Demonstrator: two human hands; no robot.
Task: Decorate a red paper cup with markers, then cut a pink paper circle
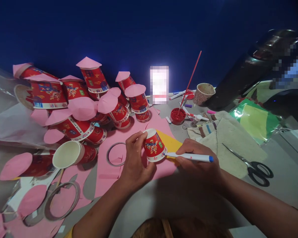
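"So, how are the hands set?"

"The left hand (136, 162) grips a red printed paper cup (154, 145), tilted, wider rim downward. The right hand (198, 162) holds a white marker (192, 157) with a blue end, its tip at the cup's white rim band."

"What's around?"

"Just behind the cup, yellow paper (171, 140) on a pink sheet (129, 130). Left of the cup, a tape ring (107, 154), partly hidden by the left hand; farther left and beyond, crowded red cups (140, 102) with pink paper tops. Well right of the cup, black-handled scissors (248, 163) beside beige cloth (228, 145)."

"And containers?"

"Beyond the cup, rightward, a small tub (178, 121) holds red paint and a slender red stick (191, 79). Past that, a patterned paper cup (202, 97); I can't tell its contents. Left of the held cup, a white-lined cup (67, 155) lies tipped, its inside showing."
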